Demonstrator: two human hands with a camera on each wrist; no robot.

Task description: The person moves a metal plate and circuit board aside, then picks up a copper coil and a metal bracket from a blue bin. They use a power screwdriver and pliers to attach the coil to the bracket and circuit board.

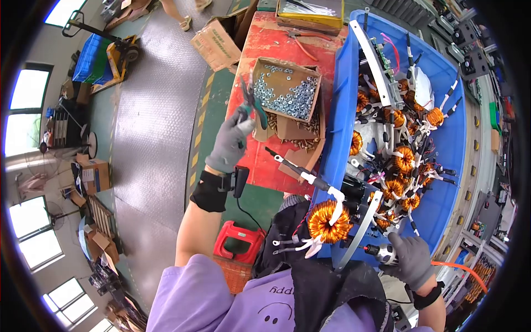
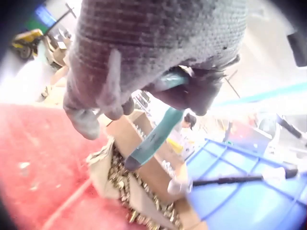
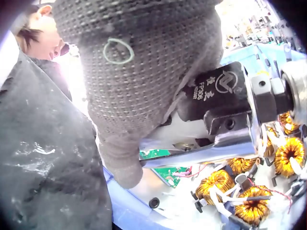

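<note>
My gloved left hand [image 1: 229,145] grips teal-handled pliers [image 1: 259,113] over the red table, jaws pointing away from me. One teal handle [image 2: 156,139] sticks out below the glove in the left wrist view. My gloved right hand [image 1: 410,261] holds an air-driven power tool [image 1: 381,253] with a silver body, red near its tip. In the right wrist view its black housing [image 3: 216,93] shows. The tool lies beside a flat metal strip [image 1: 359,229]. Left of that strip, a copper-wound ring coil [image 1: 326,222] with white-sleeved leads sits close before my body.
A cardboard box of nuts [image 1: 287,91] stands on the red table [image 1: 265,160], brass fasteners [image 1: 307,143] beside it. Red-handled pliers [image 1: 307,47] lie farther back. A blue bin [image 1: 340,110] holds several coils. An orange hose [image 1: 464,270] trails right; a red stool [image 1: 239,239] is below.
</note>
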